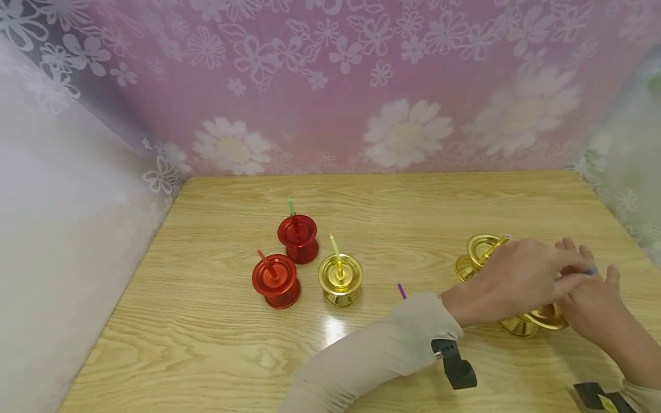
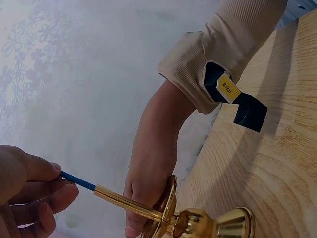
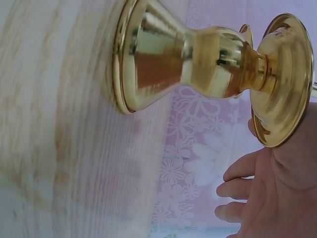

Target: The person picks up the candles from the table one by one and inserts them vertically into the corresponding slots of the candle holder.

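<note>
My left hand [image 1: 521,278] reaches across to the right side of the table and pinches a thin blue candle [image 2: 78,181] between thumb and fingers. The candle's far end meets the tube of a gold candle holder [image 2: 190,223], which stands upright on the table. At the rim of that holder's dish [image 3: 282,94], my right hand [image 1: 594,312] grips its edge, with the other fingers [image 3: 235,188] stretched past it. Just behind, partly covered by my left hand, a second gold candle holder [image 1: 480,246] stands with its tube showing.
Left of centre stand two red candle holders [image 1: 276,281], with a green and a red candle, and a gold holder [image 1: 341,281] with a yellow-green candle. A purple candle [image 1: 401,291] lies near my left sleeve [image 1: 372,350]. Flowered cloth [image 1: 320,115] rises behind the table.
</note>
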`<state>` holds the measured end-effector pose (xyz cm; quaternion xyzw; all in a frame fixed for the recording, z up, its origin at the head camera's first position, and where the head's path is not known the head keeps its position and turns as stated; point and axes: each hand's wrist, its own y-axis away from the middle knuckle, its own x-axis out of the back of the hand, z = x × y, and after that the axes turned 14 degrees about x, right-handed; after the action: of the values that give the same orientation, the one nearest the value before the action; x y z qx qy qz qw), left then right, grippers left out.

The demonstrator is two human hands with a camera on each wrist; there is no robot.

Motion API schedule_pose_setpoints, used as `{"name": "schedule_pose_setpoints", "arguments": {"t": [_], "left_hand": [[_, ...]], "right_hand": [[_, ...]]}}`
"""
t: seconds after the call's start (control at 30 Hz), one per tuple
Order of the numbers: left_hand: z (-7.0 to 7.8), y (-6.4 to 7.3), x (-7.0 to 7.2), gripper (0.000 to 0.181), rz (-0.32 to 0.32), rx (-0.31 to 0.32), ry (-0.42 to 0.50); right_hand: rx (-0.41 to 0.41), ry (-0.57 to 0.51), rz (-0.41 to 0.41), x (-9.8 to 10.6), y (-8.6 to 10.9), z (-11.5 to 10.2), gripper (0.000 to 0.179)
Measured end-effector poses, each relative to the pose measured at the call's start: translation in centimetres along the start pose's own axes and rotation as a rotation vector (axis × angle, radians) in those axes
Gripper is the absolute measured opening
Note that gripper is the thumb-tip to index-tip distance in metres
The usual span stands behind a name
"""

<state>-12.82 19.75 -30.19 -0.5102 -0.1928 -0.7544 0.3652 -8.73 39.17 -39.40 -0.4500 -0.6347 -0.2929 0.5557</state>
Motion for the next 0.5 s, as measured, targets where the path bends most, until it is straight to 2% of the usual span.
{"name": "schedule_pose_setpoints", "arguments": {"t": [0.23, 0.5], "left_hand": [[-0.07, -0.25, 0.05, 0.033, -0.013, -0.004, -0.011], [-0.24, -0.35, 0.2, 0.033, -0.041, -0.054, -0.006]], "right_hand": [[0.014, -0.005, -0.023, 0.27, -0.2, 0.01, 0.062], [0.028, 0.038, -0.055, 0.33, -0.16, 0.04, 0.064]]}}
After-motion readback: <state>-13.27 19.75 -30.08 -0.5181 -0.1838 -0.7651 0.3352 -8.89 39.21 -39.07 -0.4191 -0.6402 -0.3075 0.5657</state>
